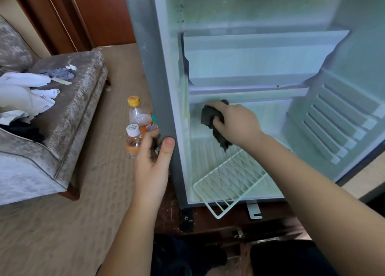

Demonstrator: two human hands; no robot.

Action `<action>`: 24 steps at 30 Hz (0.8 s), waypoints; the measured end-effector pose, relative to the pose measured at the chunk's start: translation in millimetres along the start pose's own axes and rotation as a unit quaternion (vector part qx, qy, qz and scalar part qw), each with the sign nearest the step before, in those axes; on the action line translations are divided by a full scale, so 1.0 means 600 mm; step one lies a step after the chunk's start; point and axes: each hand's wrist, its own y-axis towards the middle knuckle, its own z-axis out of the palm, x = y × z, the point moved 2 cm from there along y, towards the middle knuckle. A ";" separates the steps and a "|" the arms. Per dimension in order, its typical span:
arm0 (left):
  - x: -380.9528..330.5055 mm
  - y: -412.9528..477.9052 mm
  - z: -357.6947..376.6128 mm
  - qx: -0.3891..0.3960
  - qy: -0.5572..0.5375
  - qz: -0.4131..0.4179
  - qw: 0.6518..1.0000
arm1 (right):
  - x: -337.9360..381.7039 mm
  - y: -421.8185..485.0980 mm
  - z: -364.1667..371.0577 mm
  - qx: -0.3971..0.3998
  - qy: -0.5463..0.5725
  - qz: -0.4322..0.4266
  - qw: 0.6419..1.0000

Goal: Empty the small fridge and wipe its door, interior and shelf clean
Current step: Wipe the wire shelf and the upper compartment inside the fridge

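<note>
Interior wiping is judged in hand; the cloth (210,117) is clenched by the right hand (235,123) against the lower back wall of the fridge (250,63); its side edge is gripped by the left hand (154,157); the shelf (229,184) is propped tilted inside; corner strokes are needed next.

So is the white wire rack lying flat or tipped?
Tipped. The wire rack slants inside the fridge, one corner poking out past the bottom front edge.

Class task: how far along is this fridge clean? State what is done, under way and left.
Done: fridge emptied; two bottles stand on the floor. Under way: right hand presses a dark cloth to the lower interior; left hand grips the fridge's edge. Left: green specks up top, the loose wire shelf.
</note>
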 end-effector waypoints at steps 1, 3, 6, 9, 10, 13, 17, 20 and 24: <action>0.001 0.000 -0.001 -0.001 0.000 0.001 1.000 | -0.006 -0.009 0.005 -0.033 0.012 0.020 0.999; 0.002 0.001 -0.001 -0.005 0.004 0.004 1.000 | -0.012 -0.016 0.016 -0.093 0.073 0.063 0.991; 0.002 -0.001 0.001 -0.001 0.003 0.003 1.000 | -0.002 -0.018 0.038 -0.111 0.176 0.119 0.971; 0.000 -0.002 0.003 0.005 0.000 0.008 1.000 | 0.007 -0.017 0.068 -0.134 0.243 0.173 0.945; 0.001 0.000 0.002 0.007 0.001 0.013 1.000 | 0.008 -0.012 0.074 -0.145 0.255 0.188 0.937; 0.006 0.002 -0.004 0.012 0.000 0.013 1.000 | 0.007 0.003 0.089 -0.154 0.287 0.219 0.920; 0.012 0.002 -0.008 0.013 0.005 0.020 1.000 | 0.027 0.023 0.132 -0.074 0.507 0.229 0.827; 0.015 0.004 -0.008 0.020 0.018 0.025 0.999 | 0.032 0.025 0.133 -0.081 0.544 0.214 0.807; 0.012 0.006 -0.009 0.027 0.023 0.029 0.999 | 0.041 -0.006 0.093 -0.082 0.517 0.131 0.842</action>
